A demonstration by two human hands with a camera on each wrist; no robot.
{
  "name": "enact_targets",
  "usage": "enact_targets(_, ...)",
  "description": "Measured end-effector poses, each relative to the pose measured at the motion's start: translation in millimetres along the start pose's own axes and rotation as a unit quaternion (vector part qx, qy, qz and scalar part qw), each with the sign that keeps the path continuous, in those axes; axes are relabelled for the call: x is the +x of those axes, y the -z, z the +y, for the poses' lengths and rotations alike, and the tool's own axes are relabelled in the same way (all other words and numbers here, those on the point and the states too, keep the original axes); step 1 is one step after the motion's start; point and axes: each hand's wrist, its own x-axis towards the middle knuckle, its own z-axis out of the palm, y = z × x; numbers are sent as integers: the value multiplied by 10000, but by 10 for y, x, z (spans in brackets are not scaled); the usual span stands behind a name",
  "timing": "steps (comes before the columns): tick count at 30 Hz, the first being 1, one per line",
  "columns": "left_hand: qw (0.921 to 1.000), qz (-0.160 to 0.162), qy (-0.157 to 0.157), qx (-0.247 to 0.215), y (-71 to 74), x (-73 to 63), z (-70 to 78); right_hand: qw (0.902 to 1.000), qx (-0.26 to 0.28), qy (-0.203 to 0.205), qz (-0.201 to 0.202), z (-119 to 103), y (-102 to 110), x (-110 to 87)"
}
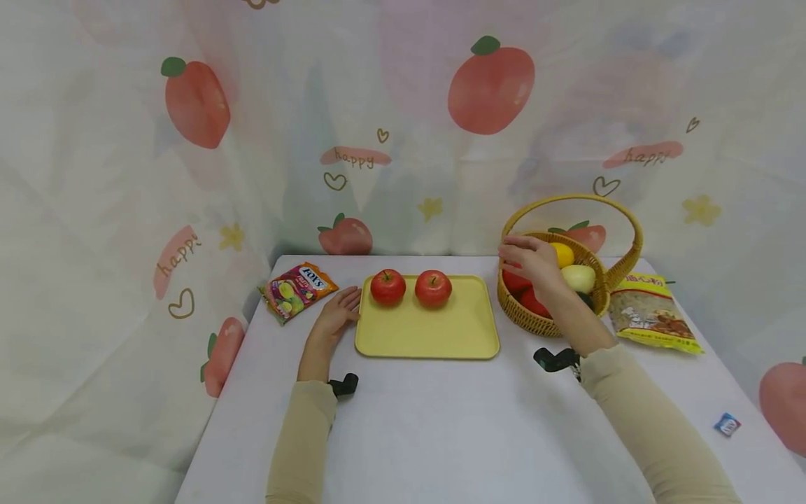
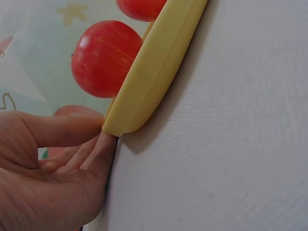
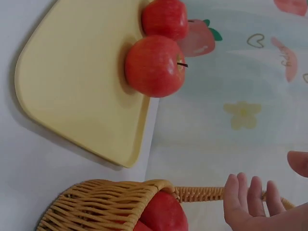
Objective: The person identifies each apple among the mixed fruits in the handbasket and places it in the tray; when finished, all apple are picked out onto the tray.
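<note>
My left hand (image 1: 336, 314) lies at the left edge of a yellow rectangular tray (image 1: 428, 336). In the left wrist view, the thumb and fingertips of the left hand (image 2: 62, 168) touch the tray's rim (image 2: 154, 72). Two red apples, one on the left (image 1: 387, 288) and one on the right (image 1: 433, 289), sit along the tray's back side. Over the wicker basket (image 1: 532, 320) my right hand (image 1: 535, 262) is raised, fingers apart and holding nothing. Red produce (image 3: 166, 211), a yellow fruit (image 1: 562, 255) and a pale green one (image 1: 579, 278) fill the basket, partly hidden by the hand.
An orange-and-purple candy bag (image 1: 298, 290) lies left of the tray. Beside the basket is a yellow-and-clear food bag (image 1: 653, 313). A small blue wrapper (image 1: 727, 424) lies near the table's right edge. The basket's tall handle (image 1: 576, 199) arches upward.
</note>
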Motion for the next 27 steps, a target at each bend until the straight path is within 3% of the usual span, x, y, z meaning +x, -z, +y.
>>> enact_targets(7,10000,7,-26,37,-5,23,-29,9999,-58,21,109,40,222,-43)
enact_targets(15,9999,-57,-109,21,2,39,-43,9955,-863,-204,338,66,458,-121)
enact_targets(22,9999,-1,-106,-21,13,44,-42,9823,-1778,-561,-189,-15,697,-78)
enact_targets(27,9999,-4,-112,-13,12,33,-32,9721,-2054,-934,-634,-11,842,-14)
